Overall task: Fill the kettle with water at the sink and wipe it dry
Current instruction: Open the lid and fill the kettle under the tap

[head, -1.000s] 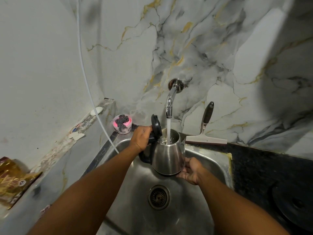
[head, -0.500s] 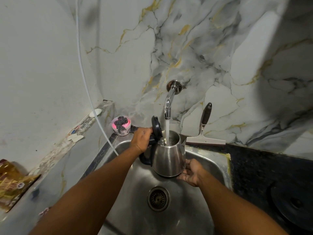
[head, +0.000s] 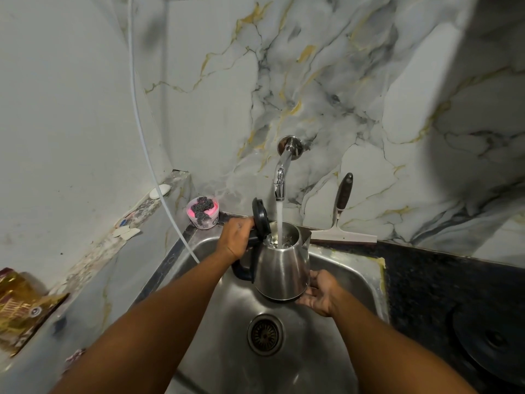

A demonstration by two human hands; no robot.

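A stainless steel kettle [head: 282,270] with a black handle hangs over the steel sink [head: 349,268]. Its black lid [head: 260,217] stands flipped open. A stream of water runs from the wall tap [head: 281,177] straight into the kettle's mouth. My left hand [head: 237,237] grips the top of the black handle. My right hand [head: 319,294] cups the kettle's lower right side and base. The drain [head: 265,334] lies below the kettle.
A pink tub with steel wool [head: 202,212] sits at the sink's back left corner. A squeegee [head: 342,220] leans on the marble wall behind the sink. A white hose [head: 147,155] drops into the basin. A black counter [head: 454,294] with a round lid lies right; a gold packet [head: 20,305] left.
The kettle and both hands have stayed almost still under the running tap; only the view has shifted slightly.
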